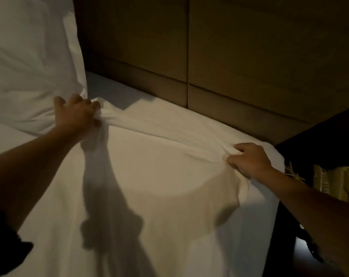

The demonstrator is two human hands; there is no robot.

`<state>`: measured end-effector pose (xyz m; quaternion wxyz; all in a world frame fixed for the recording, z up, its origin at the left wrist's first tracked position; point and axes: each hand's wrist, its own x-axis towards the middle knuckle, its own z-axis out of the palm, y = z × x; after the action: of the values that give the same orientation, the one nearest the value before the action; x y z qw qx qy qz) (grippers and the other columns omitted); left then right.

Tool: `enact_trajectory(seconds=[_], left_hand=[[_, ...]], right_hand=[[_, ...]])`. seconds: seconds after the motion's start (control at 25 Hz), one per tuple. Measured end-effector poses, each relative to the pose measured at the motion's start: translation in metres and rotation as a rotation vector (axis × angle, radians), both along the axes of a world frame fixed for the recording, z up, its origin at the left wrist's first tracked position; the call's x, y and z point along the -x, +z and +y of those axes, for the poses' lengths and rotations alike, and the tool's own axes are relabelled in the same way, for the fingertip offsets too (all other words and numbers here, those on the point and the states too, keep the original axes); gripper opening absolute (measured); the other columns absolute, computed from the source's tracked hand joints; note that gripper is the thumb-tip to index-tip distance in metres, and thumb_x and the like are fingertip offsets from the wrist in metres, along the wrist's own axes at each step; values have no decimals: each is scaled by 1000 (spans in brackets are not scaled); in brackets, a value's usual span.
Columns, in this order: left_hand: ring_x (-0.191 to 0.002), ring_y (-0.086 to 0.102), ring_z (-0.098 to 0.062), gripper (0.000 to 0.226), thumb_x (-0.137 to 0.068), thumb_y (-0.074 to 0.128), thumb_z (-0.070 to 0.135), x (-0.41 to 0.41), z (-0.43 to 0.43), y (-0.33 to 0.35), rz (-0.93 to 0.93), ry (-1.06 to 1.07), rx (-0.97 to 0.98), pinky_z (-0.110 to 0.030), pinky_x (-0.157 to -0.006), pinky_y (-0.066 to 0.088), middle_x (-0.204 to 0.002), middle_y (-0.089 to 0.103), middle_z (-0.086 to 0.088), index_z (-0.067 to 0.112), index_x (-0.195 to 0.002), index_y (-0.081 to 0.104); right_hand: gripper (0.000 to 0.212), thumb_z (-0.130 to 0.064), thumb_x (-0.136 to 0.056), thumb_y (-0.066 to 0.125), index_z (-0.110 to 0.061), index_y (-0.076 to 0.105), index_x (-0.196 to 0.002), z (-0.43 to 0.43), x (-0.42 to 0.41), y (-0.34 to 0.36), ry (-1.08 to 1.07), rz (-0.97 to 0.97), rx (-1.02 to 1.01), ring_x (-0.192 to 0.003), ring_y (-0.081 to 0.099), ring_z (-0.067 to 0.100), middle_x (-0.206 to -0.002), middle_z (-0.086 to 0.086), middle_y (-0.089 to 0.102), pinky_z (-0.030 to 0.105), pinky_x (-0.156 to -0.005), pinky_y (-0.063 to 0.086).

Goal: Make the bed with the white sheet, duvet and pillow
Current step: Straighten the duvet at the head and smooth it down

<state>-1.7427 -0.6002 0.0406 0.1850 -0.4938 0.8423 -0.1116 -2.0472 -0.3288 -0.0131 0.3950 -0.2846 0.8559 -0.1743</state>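
- There's the pillow [29, 66], upper left: white, plump, creased, standing tilted.
- The duvet [159, 186], white, is spread wide below it, its top edge bunched into a taut ridge running from the pillow's lower corner across to the right.
- And the sheet [107, 86], white, lies flat, a strip showing beyond that ridge.

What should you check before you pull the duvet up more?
1. Left hand grips the duvet edge: ok.
2. Right hand grips the edge: ok.
3. Edge smooth between the hands: not ok, bunched at both grips.
4. Pillow out of the way: not ok, it lies right beside the left hand.
5. Sheet by the headboard flat: ok.
6. Duvet even at the foot: cannot tell, out of view.
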Motion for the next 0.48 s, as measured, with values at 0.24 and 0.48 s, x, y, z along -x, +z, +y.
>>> enact_trajectory(seconds=[0.24,0.48], left_hand=[[-136,28,-30,73,-78,68,15,14,26,-17,221,-196,-85,-58,-110,7,-146,37,-11,19,-143,36],[-126,41,-21,50,-87,53,49,59,40,-21,-317,-109,-140,-45,-110,21,-128,54,2,31,-132,45]], right_hand=[[59,-19,-76,68,-18,42,-129,-1,-5,-3,300,330,18,-119,42,28,-130,5,42,37,-92,41],[34,-17,-77,62,-21,57,-111,-24,-7,13,289,245,-172,-106,56,31,-113,8,59,29,-78,43]])
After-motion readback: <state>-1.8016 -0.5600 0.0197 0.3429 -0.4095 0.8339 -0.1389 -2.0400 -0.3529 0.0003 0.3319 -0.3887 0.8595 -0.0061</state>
